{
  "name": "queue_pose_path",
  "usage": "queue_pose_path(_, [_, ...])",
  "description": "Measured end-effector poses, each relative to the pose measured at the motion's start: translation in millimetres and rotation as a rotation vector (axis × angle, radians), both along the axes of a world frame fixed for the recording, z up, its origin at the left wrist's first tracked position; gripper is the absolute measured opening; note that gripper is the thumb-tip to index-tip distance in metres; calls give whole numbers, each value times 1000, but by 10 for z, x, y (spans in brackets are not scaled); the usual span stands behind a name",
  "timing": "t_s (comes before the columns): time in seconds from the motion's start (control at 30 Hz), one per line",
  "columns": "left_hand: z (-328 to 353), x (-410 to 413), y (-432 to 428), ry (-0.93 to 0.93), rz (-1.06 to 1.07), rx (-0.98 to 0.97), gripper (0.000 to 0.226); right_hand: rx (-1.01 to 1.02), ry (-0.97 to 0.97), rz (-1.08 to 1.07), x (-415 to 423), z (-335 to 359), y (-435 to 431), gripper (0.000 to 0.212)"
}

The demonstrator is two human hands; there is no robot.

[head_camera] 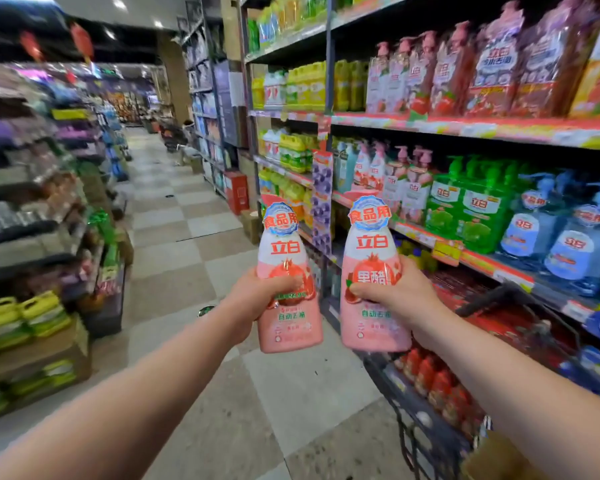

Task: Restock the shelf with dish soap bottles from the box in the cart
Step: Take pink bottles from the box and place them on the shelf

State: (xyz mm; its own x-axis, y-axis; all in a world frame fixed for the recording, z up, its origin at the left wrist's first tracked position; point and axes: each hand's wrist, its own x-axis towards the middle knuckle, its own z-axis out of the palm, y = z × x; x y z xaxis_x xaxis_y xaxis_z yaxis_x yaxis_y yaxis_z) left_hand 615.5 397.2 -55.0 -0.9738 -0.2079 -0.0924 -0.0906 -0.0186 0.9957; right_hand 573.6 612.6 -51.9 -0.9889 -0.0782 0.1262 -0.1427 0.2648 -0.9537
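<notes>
While each hand [257,299] [400,299] grips one, both bottles [288,271] [373,271] stand upright.

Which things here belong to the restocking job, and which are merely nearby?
Job: left hand holding a pink bottle; right hand holding another pink bottle; matching pink bottles on the shelf; cart.
Nearby: green bottles; blue bottles; yellow bottles.

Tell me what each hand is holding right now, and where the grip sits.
Left hand holds a pink dish soap bottle; right hand holds a second pink bottle. Each grip wraps the bottle's middle, both upright.
</notes>
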Motion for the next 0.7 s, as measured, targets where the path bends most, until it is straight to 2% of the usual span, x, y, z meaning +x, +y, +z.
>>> queue_pose_path(0.13, [69, -242, -451, 37, 6, 35, 17, -10, -8, 39, -299, 55, -450, 44])
queue_pose_path(0.27, [61, -552, -781, 37, 25, 64, 16, 9, 12, 48, -671, 118, -789, 60])
queue_pose_path(0.4, [68, -972, -1074, 37, 45, 41, 18, 32, 37, 52, -1158, 166, -1110, 58])
queue_pose_path(0.53, [155, -1599, -1379, 59, 72, 6, 14, -4, 28, 90, -1800, 202, -1422, 78])
queue_pose_path(0.7, [324, -2545, -1650, 72, 103, 13, 18, -42, 59, 106, -2755, 352, -1729, 65])
